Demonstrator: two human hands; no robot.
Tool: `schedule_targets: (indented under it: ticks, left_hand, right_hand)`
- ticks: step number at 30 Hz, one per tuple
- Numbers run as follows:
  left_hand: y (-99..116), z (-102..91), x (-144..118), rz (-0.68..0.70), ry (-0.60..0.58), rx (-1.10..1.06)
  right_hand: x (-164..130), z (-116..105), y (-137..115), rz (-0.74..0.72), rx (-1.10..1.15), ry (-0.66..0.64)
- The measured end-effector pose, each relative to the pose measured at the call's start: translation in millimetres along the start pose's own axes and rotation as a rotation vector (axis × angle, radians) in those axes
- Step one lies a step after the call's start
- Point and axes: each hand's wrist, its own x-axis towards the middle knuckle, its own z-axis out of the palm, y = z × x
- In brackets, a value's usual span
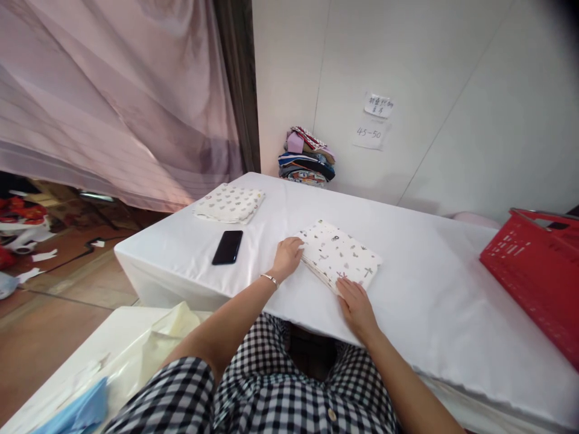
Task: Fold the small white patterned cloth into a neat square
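A folded white cloth [339,250] with small printed figures lies on the white-covered table right in front of me. My left hand [288,258], a bracelet on its wrist, touches the left corner of this cloth with its fingertips, fingers slightly bent. On the near right corner rests my right hand [358,307], its fingers lying flat over the fabric. Farther left is a second folded white cloth [230,204], printed with small grey shapes. Between that cloth and my left hand lies a black phone [227,247].
A red plastic basket [538,271] stands at the table's right. Behind the table's far edge rises a stack of folded fabrics [307,158] against the wall. Paper notes [371,134] hang there. A lower white surface [122,325] at left holds pale and blue material [79,410].
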Motion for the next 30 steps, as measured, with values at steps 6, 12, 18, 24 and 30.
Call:
schedule_targets:
  ticks: [6, 12, 18, 24, 30]
  left_hand:
    - [2, -1.2, -7, 0.309, -0.245, 0.059]
    - [1, -4.7, -1, 0.347, -0.303, 0.083]
    - [4, -2.8, 4, 0.398, -0.31, 0.08]
    - [7, -2.6, 0, 0.465, -0.25, 0.18]
    - [0, -3.3, -12, 0.457, -0.238, 0.185]
  right_hand:
    - [0, -7, -4, 0.082, 0.111, 0.081]
    - [2, -9, -6, 0.123, 0.13, 0.115]
    - [3, -9, -5, 0.131, 0.124, 0.119]
    - [1, -9, -5, 0.125, 0.134, 0.116]
    - [2, -7, -5, 0.109, 0.108, 0.11]
